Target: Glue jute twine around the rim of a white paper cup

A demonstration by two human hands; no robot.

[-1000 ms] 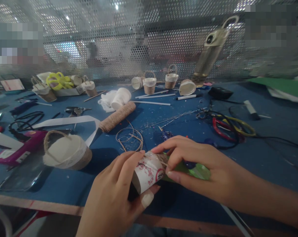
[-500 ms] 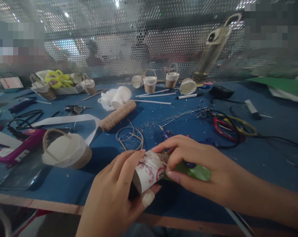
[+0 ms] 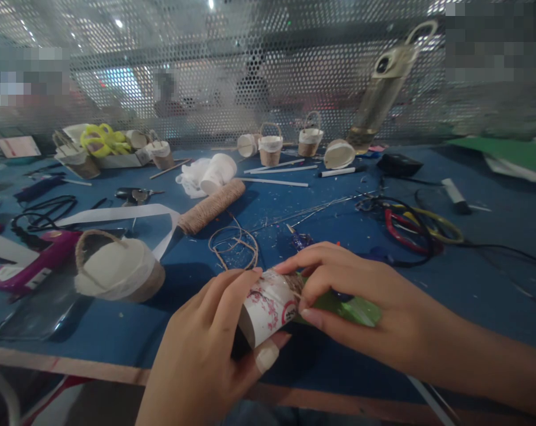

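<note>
Left hand [image 3: 206, 349] grips paper cup [image 3: 268, 306]; right hand [image 3: 361, 302] presses twine.

A single camera sat on the person's head and looked forward and down across the blue-topped worktable [image 3: 472, 284]. It was closest to the left hand [image 3: 206, 349] and right hand [image 3: 365, 302], which filled the bottom of the frame just past the table's wooden front edge. Farther off, the view ended at the grey perforated metal screen [image 3: 250, 71] standing behind the table.

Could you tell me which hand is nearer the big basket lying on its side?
Left. The left hand sits just right of the basket, apart from it; the right hand is farther right, beyond the paper cup.
</note>
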